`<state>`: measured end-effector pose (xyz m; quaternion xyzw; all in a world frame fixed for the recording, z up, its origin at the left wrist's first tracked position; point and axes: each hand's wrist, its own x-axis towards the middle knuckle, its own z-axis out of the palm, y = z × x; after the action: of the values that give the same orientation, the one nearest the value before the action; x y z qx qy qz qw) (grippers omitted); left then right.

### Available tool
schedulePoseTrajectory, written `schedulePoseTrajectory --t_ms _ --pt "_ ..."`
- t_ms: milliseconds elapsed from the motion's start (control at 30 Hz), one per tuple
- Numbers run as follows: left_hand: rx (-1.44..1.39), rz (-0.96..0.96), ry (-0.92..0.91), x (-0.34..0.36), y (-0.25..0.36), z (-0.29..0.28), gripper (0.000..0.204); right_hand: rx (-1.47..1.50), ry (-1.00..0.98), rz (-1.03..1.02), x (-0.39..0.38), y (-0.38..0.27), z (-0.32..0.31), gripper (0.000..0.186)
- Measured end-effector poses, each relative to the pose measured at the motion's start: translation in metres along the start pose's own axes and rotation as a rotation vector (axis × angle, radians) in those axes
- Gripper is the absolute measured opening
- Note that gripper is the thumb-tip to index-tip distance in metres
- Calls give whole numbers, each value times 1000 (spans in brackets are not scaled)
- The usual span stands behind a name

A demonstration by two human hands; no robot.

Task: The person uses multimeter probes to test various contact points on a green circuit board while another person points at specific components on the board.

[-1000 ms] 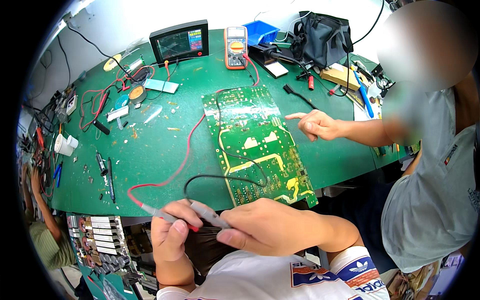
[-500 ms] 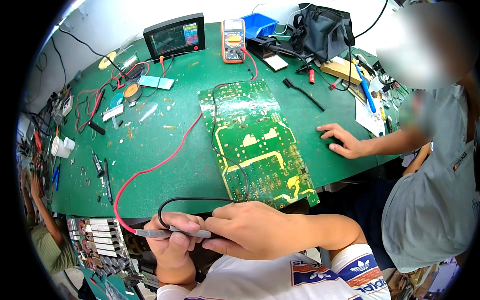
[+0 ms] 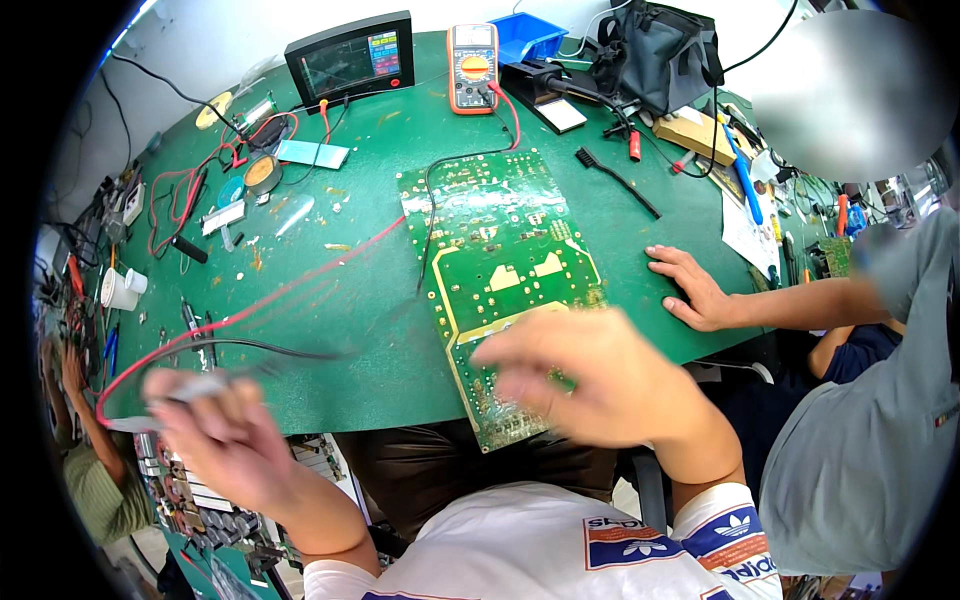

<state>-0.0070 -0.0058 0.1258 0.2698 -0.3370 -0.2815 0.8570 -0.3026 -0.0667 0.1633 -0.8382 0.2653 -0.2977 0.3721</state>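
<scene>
In the head view my left hand (image 3: 215, 425), blurred, is closed round two grey meter probes (image 3: 200, 390) at the lower left. A red lead (image 3: 268, 305) and a black lead (image 3: 270, 347) trail from them toward the orange multimeter (image 3: 473, 68) at the back. My right hand (image 3: 585, 375), also blurred, is over the lower part of a green circuit board (image 3: 510, 240), fingers curved and apart with no probe in them; whether it touches the board I cannot tell.
A co-worker's hand (image 3: 695, 290) rests right of the board, near a black brush (image 3: 620, 183). A screen instrument (image 3: 348, 65), blue tray (image 3: 525, 38) and black bag (image 3: 655, 55) stand behind. Cups (image 3: 120, 290) and another person's arm (image 3: 95, 430) are at left.
My left hand has swung left with both probes and their leads. My right hand has parted from them and moved up over the board, which sits nearer me. The co-worker's pointing hand has lowered.
</scene>
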Motion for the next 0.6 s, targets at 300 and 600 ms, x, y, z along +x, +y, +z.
schedulePoseTrajectory --t_ms 300,600 --pt "-19 -36 47 94 -29 -26 26 -418 232 201 1 79 -33 19" --pt "106 -238 111 91 -92 -44 26 -539 49 132 35 123 -27 24"
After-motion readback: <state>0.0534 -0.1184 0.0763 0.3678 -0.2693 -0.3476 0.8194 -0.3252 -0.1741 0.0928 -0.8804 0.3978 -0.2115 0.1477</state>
